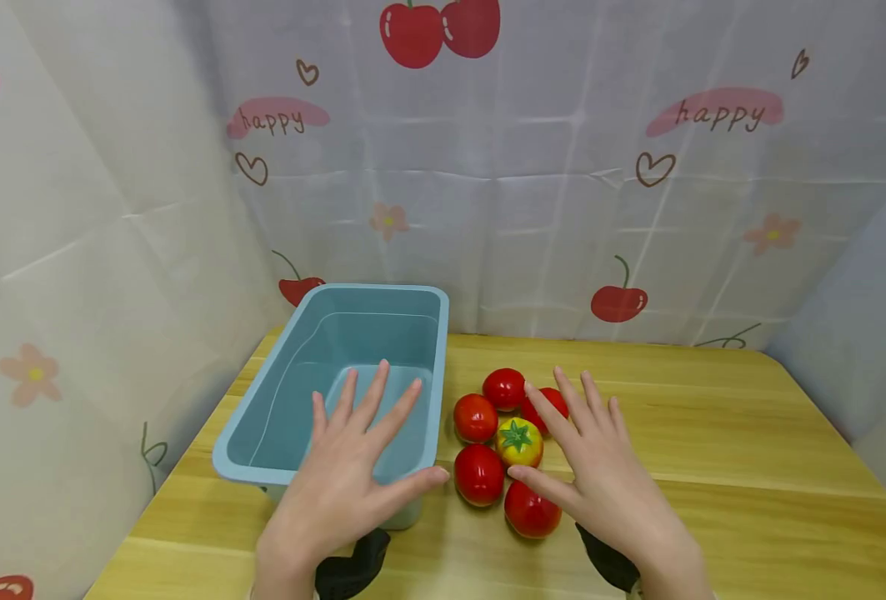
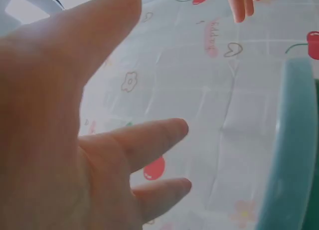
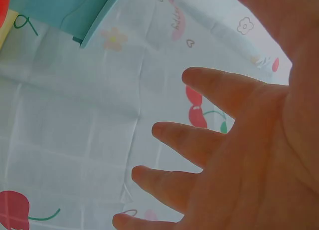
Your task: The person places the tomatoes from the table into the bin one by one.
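Note:
In the head view my left hand [image 1: 345, 467], fingers spread straight, hovers over the near end of a blue-grey plastic tub [image 1: 262, 400] and holds nothing. My right hand [image 1: 608, 475], spread likewise, is above the right side of a cluster of round fruit and hides part of it. Several glossy red tomatoes [image 1: 479, 475] ring a yellow one with a green star-shaped top [image 1: 520, 442]. Both wrist views show bare palms and extended fingers, with the tub's rim [image 2: 294, 140] beside the left hand.
A wooden table [image 1: 750, 450] carries the tub at left and the fruit at its middle. White curtains [image 1: 533, 167] printed with cherries, flowers and hearts enclose the back and sides. A black strap [image 1: 352, 567] sits at the left wrist.

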